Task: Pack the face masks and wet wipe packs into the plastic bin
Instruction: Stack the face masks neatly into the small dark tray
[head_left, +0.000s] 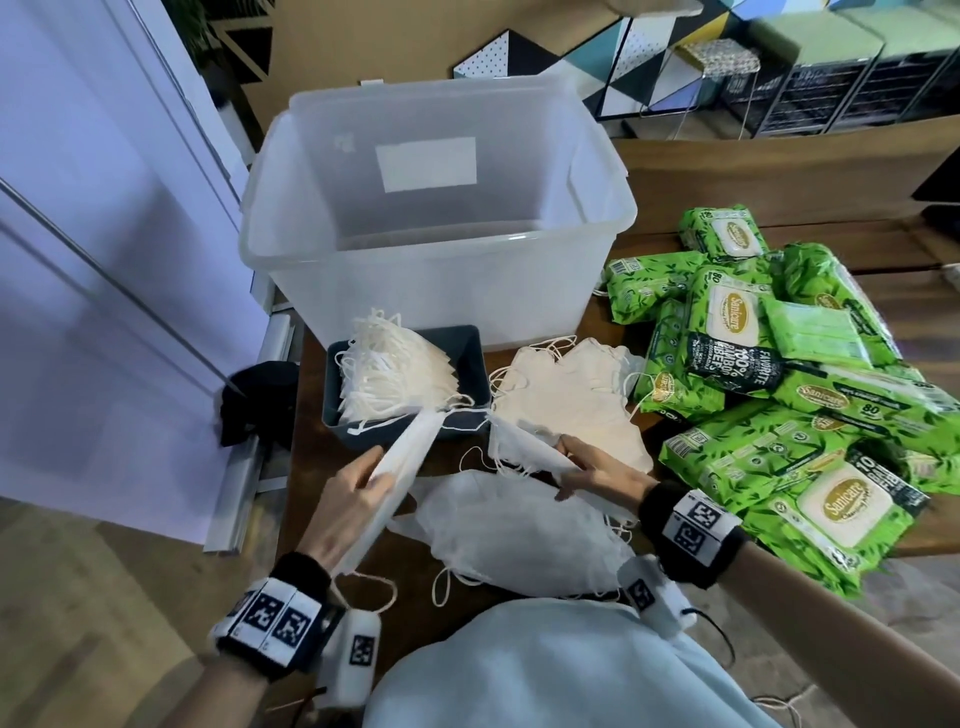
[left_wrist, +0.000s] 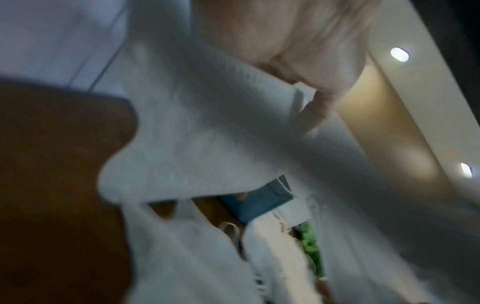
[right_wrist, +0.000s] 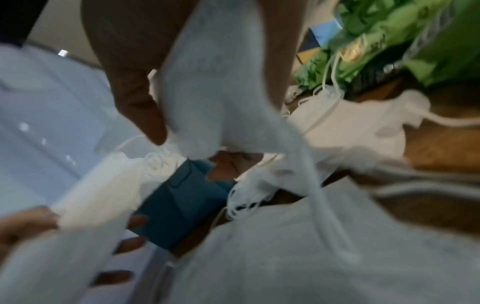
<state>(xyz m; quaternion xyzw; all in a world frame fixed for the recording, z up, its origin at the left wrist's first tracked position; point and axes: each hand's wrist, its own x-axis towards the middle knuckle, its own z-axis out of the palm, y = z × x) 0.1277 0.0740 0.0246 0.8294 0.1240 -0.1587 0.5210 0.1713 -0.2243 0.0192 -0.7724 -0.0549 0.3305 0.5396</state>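
Observation:
A large clear plastic bin (head_left: 436, 291) stands at the back of the wooden table; I see nothing inside it. In front of it a small dark grey tray (head_left: 467, 364) holds several upright white face masks (head_left: 395, 374). My left hand (head_left: 353, 499) grips a folded stack of white masks (head_left: 402, 462) by its edge, held up in front of the tray. My right hand (head_left: 597, 467) grips another bunch of masks (head_left: 524, 441) with dangling ear loops. Loose masks (head_left: 519, 530) lie below both hands, more (head_left: 571, 395) beyond. Green wet wipe packs (head_left: 779, 389) are heaped at the right.
The table's left edge runs beside a white sliding door and its metal floor track (head_left: 244, 499). A black object (head_left: 260, 405) lies on that track. Patterned cubes and wire racks (head_left: 779, 78) stand behind the table. A light blue garment (head_left: 545, 670) fills the near foreground.

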